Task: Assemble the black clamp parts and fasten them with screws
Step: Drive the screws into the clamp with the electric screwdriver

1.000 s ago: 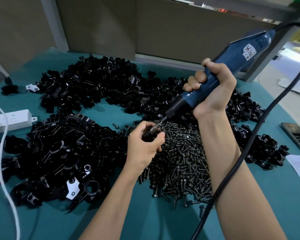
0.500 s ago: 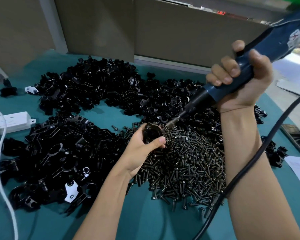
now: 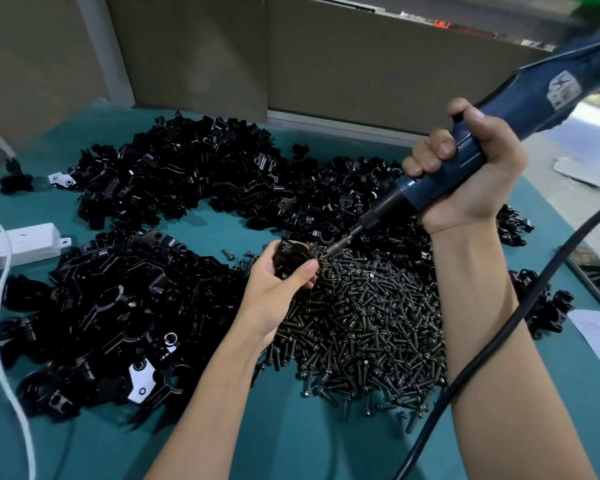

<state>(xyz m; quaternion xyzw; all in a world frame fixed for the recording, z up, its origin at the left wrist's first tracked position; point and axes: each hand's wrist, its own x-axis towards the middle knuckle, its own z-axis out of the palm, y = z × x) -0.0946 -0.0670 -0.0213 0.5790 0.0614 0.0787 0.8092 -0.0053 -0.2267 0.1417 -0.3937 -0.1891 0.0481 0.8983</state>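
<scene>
While the left hand (image 3: 278, 282) grips a clamp (image 3: 289, 259), the right hand (image 3: 471, 174) clenches a screwdriver (image 3: 465, 161) above loose screws (image 3: 368, 320).

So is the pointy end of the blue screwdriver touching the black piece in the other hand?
Apart. The head view shows the screwdriver tip over the screw pile, with screws visible between it and the clamp piece.

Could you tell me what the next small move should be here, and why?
Probably dip the screwdriver tip into the screw pile to pick one up: the right hand aims it there, beside the clamp in the left hand.
</scene>
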